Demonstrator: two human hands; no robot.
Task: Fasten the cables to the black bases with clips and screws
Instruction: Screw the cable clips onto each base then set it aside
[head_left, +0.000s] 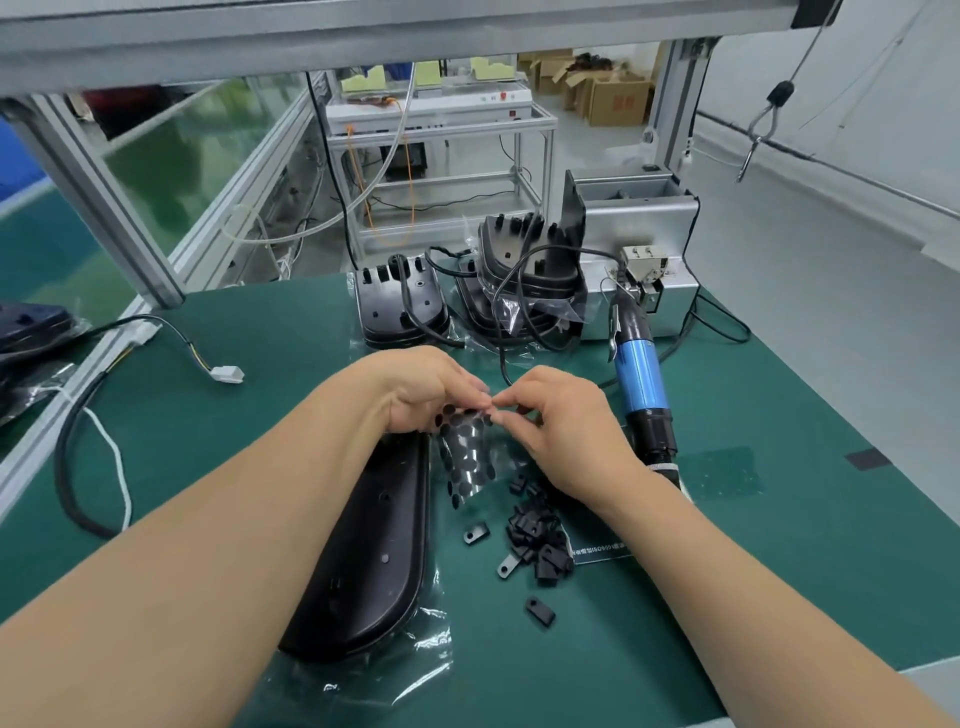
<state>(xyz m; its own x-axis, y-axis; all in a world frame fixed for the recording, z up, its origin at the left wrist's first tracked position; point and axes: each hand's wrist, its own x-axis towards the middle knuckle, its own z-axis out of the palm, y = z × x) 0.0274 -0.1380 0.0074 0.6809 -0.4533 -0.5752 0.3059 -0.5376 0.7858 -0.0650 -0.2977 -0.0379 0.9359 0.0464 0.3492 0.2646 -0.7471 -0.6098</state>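
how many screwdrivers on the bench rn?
1: a blue screwdriver lies just right of the right hand, tip toward the grey box behind. The arms could hide another.

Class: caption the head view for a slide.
Left hand and right hand pinch a sheet of round black pads between a black base and clips.

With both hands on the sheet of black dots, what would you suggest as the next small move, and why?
Probably peel one dot free with the right hand while the left hand holds the sheet steady. Both hands pinch the sheet's top edge, fingertips meeting, and the base lies right beside it, so a dot seems meant for it. The clips lie loose nearby.
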